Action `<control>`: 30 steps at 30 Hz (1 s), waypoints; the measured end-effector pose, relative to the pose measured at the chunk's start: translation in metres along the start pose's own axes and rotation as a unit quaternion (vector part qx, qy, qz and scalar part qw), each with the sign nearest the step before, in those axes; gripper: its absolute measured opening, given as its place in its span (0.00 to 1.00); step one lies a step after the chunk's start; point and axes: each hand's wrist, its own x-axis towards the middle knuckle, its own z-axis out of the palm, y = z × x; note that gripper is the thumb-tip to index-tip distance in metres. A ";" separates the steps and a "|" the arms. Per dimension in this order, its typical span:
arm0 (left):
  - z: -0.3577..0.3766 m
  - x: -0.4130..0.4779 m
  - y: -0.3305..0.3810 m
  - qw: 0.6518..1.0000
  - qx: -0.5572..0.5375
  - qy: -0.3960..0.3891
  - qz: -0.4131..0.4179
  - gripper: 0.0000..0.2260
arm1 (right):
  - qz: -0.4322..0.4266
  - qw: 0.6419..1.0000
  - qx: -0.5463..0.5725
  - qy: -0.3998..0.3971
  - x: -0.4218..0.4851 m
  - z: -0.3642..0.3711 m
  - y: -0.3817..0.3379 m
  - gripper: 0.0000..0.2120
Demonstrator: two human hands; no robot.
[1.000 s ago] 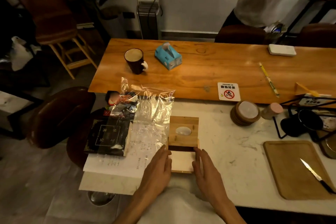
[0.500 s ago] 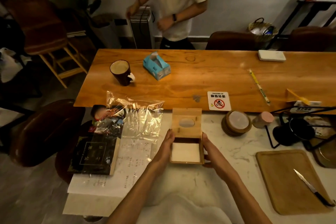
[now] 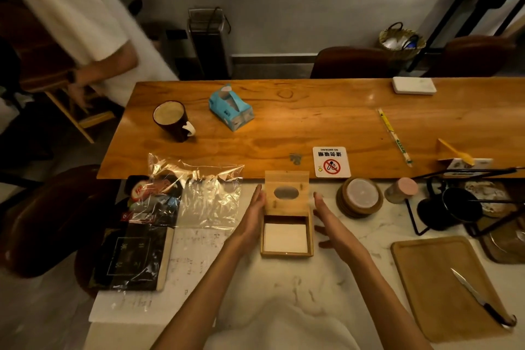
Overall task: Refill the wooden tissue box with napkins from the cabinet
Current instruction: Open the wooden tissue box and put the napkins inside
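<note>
The wooden tissue box (image 3: 286, 236) sits on the pale marble bench (image 3: 284, 287), just in front of the long wooden table. It is a small square box of light wood; its lid (image 3: 286, 192), pierced by an oval slot, is slid back toward the far side, and white napkins (image 3: 285, 237) fill the opened part. The left hand (image 3: 251, 220) lies flat along the box's left wall, fingers straight. The right hand (image 3: 331, 224) hovers just beside the right wall, spread and grasping nothing.
</note>
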 end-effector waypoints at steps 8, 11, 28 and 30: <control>-0.017 0.003 0.002 0.999 -0.015 -0.021 -0.021 0.14 | 0.004 0.988 0.130 -0.081 0.013 -0.020 0.004 0.24; -0.024 0.007 -0.022 0.995 0.077 -0.057 0.025 0.22 | -0.089 0.994 -0.002 -0.066 0.009 -0.014 0.019 0.26; -0.043 -0.022 -0.054 0.910 0.375 0.032 0.177 0.27 | -0.290 0.821 -0.451 0.196 -0.005 0.021 0.076 0.32; -0.050 -0.031 -0.052 0.871 0.454 0.019 0.188 0.25 | -0.260 0.816 -0.483 0.182 -0.003 0.024 0.080 0.32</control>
